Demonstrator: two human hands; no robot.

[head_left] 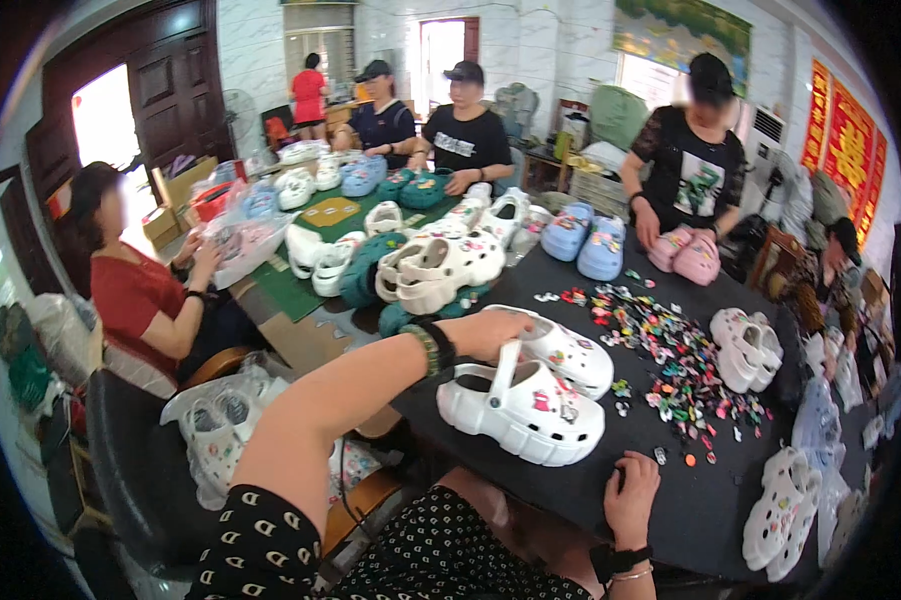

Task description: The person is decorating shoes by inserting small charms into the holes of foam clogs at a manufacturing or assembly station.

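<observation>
A pair of white clogs stands before me on the dark table. The nearer white clog (pixel 530 415) has its heel strap up and charms on its top. My left hand (pixel 497 334) reaches across and grips the heel end of the farther white clog (pixel 573 352), its fingertips partly hidden. My right hand (pixel 632 490) rests on the near table edge, holding nothing, fingers apart and slightly bent. Just beyond it lies a spread-out pile of small colourful shoe charms (pixel 670 350), with a few loose pieces close to the fingers.
White clogs (pixel 450 265) are heaped with teal ones at the left. Blue clogs (pixel 600 247) stand at the back. A person opposite handles pink clogs (pixel 685 253). More white clogs (pixel 745 347) sit at the right. Several other people work around the table (pixel 530 500).
</observation>
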